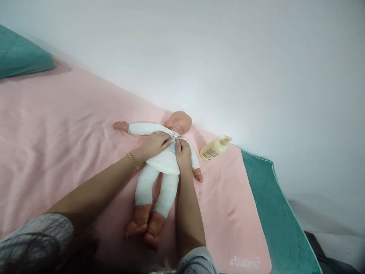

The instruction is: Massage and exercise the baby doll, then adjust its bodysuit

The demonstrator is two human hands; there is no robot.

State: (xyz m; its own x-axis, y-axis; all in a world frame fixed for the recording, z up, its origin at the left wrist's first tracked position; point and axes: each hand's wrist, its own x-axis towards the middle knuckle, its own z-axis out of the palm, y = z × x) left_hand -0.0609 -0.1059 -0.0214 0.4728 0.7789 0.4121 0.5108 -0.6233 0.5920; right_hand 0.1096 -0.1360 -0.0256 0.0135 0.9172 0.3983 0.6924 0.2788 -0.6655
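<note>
A baby doll [164,163] with a white cloth body lies stretched out on a pink sheet, its face not seen. Its bare head [182,121] points away from me and its brown feet [141,219] toward me. My left hand [156,144] rests on the left of the upper body, palm down with fingers extended. On the other side, my right hand [183,152] lies against the doll's upper body, its fingers laid on the cloth near the neck. Neither hand lifts the doll. Between the hands the cloth is shaded.
To the right of the doll, a pale yellow pump bottle [212,149] lies on its side. The pink sheet [71,125] covers a green mattress [273,205]. A green pillow [23,55] is at the far left. Behind stands a white wall [199,57].
</note>
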